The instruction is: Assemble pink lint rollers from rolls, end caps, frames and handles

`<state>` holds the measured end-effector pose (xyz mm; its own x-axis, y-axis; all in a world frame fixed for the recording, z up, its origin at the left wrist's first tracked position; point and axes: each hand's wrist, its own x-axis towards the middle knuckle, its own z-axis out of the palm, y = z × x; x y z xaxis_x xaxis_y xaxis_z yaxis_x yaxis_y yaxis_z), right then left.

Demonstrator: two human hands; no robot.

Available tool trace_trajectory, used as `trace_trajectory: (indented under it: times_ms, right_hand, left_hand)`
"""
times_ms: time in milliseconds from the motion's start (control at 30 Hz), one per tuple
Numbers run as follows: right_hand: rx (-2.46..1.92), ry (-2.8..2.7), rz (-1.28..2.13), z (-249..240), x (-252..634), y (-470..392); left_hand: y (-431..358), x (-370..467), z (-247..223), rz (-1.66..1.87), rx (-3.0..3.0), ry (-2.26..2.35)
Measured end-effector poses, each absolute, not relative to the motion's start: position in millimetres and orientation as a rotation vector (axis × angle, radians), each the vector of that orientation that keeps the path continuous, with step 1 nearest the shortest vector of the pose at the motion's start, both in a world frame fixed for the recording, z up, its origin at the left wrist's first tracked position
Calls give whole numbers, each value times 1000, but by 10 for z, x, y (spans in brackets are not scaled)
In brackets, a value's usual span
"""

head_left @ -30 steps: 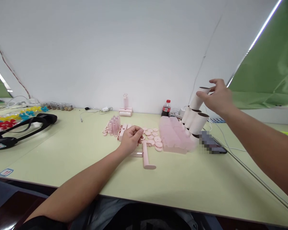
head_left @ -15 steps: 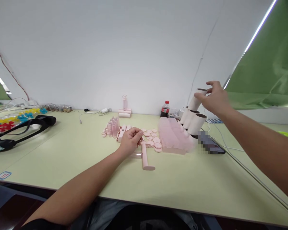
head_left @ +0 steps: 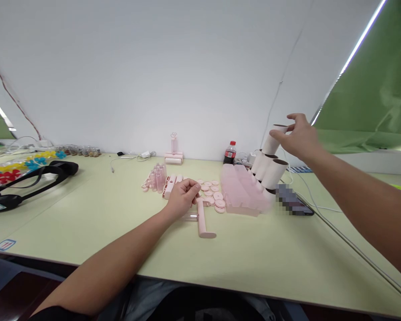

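Observation:
My right hand (head_left: 299,139) is raised over the right of the table. Its thumb and fingers grip a tilted white roll (head_left: 270,145) with a brown cardboard core. More such rolls (head_left: 274,174) stand just beneath it. Near the middle, my left hand (head_left: 183,196) is closed with its fingertips pinched; what sits between them is hidden. Beside those fingertips lies a pink plastic frame (head_left: 202,220) with a flat foot, and a clear pink tube (head_left: 190,217) extends from its left side. Thin pink discs (head_left: 217,196) are scattered to the right of my left hand.
Translucent pink sleeves (head_left: 243,189) lie between the discs and the rolls. Small pink bottles (head_left: 158,178) stand left of centre. At the back are a pink assembled piece (head_left: 173,154) and a cola bottle (head_left: 230,153). A phone (head_left: 294,200) and cables lie at right, a black headset (head_left: 30,183) at left.
The white roll in my right hand has shifted very slightly. My left hand and the pink frame look practically unmoved.

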<state>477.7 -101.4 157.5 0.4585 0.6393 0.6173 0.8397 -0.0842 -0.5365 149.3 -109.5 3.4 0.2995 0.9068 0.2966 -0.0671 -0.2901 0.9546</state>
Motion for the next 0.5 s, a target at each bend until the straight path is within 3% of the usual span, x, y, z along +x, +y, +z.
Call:
trace_trajectory:
  times_ms: [500]
  right_hand:
    - [-1554,-1207,-442,1670,4699,-1176]
  left_hand:
    - [-1074,1195,181,553,2265,994]
